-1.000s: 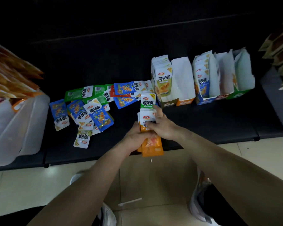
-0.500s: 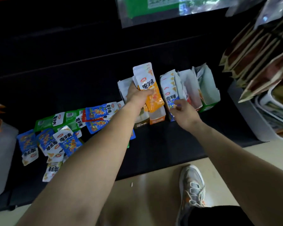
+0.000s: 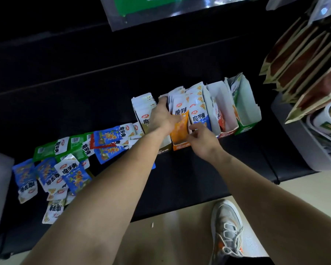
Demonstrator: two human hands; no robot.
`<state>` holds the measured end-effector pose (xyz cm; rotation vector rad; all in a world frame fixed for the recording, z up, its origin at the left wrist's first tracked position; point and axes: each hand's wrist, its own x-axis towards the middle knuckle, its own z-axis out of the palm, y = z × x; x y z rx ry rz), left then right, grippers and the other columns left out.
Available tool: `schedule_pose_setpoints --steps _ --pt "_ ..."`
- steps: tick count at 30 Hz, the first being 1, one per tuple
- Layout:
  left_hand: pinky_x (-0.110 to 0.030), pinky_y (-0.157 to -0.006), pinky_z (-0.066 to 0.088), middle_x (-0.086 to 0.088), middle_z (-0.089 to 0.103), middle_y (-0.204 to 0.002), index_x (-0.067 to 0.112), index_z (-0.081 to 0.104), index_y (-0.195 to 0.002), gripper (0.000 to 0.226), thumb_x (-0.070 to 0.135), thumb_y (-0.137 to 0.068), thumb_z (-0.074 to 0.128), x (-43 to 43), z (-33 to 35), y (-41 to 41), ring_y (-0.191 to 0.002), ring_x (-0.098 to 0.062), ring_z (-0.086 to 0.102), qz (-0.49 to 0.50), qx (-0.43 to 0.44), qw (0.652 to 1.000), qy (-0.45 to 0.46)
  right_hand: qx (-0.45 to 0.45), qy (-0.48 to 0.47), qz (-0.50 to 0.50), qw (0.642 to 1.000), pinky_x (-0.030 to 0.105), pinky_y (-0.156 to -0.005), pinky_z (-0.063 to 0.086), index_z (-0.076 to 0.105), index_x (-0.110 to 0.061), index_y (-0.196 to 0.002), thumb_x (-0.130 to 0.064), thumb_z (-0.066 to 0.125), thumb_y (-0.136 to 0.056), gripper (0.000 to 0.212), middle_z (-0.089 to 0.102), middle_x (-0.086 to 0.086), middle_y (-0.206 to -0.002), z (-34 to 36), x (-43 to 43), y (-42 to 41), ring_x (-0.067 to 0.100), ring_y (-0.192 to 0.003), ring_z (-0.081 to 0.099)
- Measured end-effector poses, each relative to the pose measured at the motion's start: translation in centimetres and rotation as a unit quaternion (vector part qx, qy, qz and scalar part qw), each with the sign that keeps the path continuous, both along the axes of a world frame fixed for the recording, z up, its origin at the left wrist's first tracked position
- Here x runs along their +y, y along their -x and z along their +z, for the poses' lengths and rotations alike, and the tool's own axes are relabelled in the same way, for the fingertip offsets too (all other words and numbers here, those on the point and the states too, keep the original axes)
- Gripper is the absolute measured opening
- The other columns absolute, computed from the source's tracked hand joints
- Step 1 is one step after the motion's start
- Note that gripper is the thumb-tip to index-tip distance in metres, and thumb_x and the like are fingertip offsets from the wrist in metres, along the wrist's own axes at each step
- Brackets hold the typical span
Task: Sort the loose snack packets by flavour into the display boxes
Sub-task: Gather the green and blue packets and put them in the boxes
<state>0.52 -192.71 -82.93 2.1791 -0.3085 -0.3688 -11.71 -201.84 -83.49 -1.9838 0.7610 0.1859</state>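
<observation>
On the black shelf (image 3: 180, 178), a row of five display boxes side by side, packets upright inside.

Grips a stack of orange packets (image 3: 181, 121) with the left hand (image 3: 163, 117), fingers wrapped round the stack's left edge and top. The stack stands upright in the orange box (image 3: 181, 146), second from the left.

Reaches in with the right hand (image 3: 203, 141), fingers bent, tips touching the lower right edge of that stack, just beside the blue packets (image 3: 199, 116) in the blue box next door. Cannot tell whether pinching a packet or only touching.

Further along the row:
- olive packets (image 3: 142, 113) packed in the leftmost box, touching the left wrist's side
- red box (image 3: 228, 131), a few packets against its left wall
- green box (image 3: 245, 128) at the right end

Left of the boxes, loose packets (image 3: 73, 165) strewn flat and overlapping on the shelf, mostly blue and green, one red, well apart from the green box.

Below, on the pale floor, a grey sneaker (image 3: 227, 232).
</observation>
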Motion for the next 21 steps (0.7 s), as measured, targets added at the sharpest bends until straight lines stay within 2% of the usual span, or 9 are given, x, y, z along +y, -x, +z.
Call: schedule_pose_setpoints --steps 4,7,9,13,15,18,21 --pt "-0.012 -0.081 0.045 0.006 0.064 -0.125 0.024 0.058 -0.127 0.056 0.008 -0.078 0.081 1.2 -0.4 -0.3 -0.115 -0.012 0.06 0.013 0.003 0.999 0.037 0.006 0.009 0.013 1.0 0.028 -0.078 0.044 0.049 -0.017 -0.138 -0.022 0.055 -0.099 0.04 0.061 -0.002 -0.109 -0.1 0.7 0.1 0.015 -0.093 0.058" --pt "-0.021 -0.1 0.045 0.006 0.061 -0.133 0.024 0.056 -0.133 0.058 0.009 -0.082 0.078 2.7 0.3 -0.1 -0.123 -0.01 0.056 0.014 -0.01 0.999 0.035 0.013 0.013 0.023 1.0 0.029 -0.081 0.044 0.049 -0.017 -0.137 -0.024 0.056 -0.1 0.039 0.059 -0.002 -0.108 0.5 1.3 0.3 0.016 -0.095 0.056" --pt "-0.022 -0.104 0.043 0.006 0.059 -0.136 0.021 0.054 -0.137 0.058 0.008 -0.085 0.075 4.2 1.6 0.8 -0.124 -0.007 0.055 0.006 -0.002 0.999 0.052 0.017 0.029 0.03 0.999 0.028 -0.08 0.042 0.051 -0.017 -0.135 -0.026 0.057 -0.099 0.037 0.059 -0.002 -0.108 0.9 2.0 0.3 0.017 -0.097 0.057" --pt "-0.02 -0.096 0.049 0.014 0.065 -0.121 0.024 0.06 -0.13 0.046 0.013 -0.087 0.073 9.4 3.6 3.6 -0.109 0.001 0.061 -0.034 0.011 0.998 0.054 0.02 0.051 0.046 0.997 0.03 -0.083 0.045 0.057 -0.017 -0.13 -0.026 0.056 -0.097 0.034 0.062 0.007 -0.123 1.7 4.9 0.4 0.025 -0.106 0.06" --pt "-0.018 -0.088 0.053 0.018 0.068 -0.111 0.027 0.064 -0.123 0.037 0.015 -0.089 0.071 12.8 3.3 5.0 -0.098 0.005 0.064 -0.056 0.035 0.997 0.042 0.022 0.057 0.072 0.996 0.03 -0.084 0.046 0.062 -0.017 -0.122 -0.024 0.054 -0.096 0.028 0.064 0.009 -0.12 2.1 7.3 0.4 0.029 -0.107 0.062" --pt "-0.021 -0.085 0.054 0.015 0.071 -0.105 0.032 0.069 -0.107 0.021 0.021 -0.089 0.072 18.3 1.7 6.2 -0.095 0.004 0.065 -0.06 0.058 0.997 0.004 0.022 0.057 0.137 0.989 0.029 -0.079 0.046 0.067 -0.018 -0.104 -0.025 0.057 -0.096 0.015 0.07 0.007 -0.109 1.7 11.2 0.6 0.027 -0.104 0.065" --pt "-0.026 -0.088 0.054 0.017 0.07 -0.098 0.03 0.069 -0.104 0.015 0.028 -0.089 0.072 23.7 -0.7 6.7 -0.095 0.0 0.065 -0.038 0.072 0.995 -0.057 0.038 0.046 0.186 0.981 0.028 -0.085 0.047 0.069 -0.019 -0.116 -0.028 0.058 -0.098 0.023 0.068 0.002 -0.118 0.5 14.4 0.3 0.022 -0.109 0.063"
